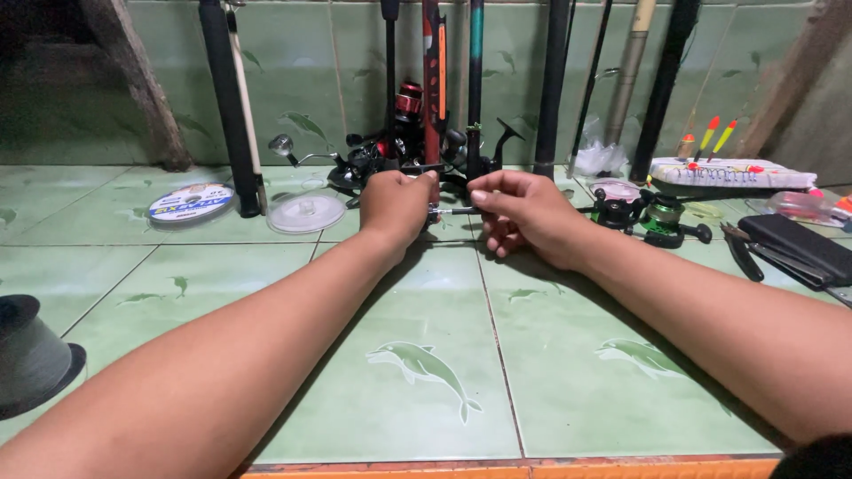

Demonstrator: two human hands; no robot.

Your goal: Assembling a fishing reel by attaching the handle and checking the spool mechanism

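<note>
Both bare forearms reach forward from the near edge across the green tiled floor (426, 310) with its pale dolphin pattern, and they meet well out in front. Left hand (397, 206) is curled into a loose fist, knuckles up, its thumb and fingers pinched around one end of a small, thin silver metal pin (451, 211). Right hand (524, 215) faces it, just beside it, with thumb and forefinger nipped narrow on the pin's other end and the remaining fingers folded loosely under the palm. So the pin lies level between the two hands, held at both ends just above the tiles; what it is exactly is too small to tell.

Directly beyond the hands, a cluster of black fishing reels (390, 151) sits at the foot of several dark rods (550, 80) leaning against the green tiled wall. Left of the left hand lie a clear round plastic line spool (306, 213) and, farther out, a flat white and blue line spool (190, 203). Beside the left forearm, near the camera, stands a large dark grey spool of cord (31, 355). Right of the right hand rests a small green and black reel (661, 217), then black pliers (741, 253) and a black pouch (794, 248), with a white foam float holder (728, 171) behind them.
</note>
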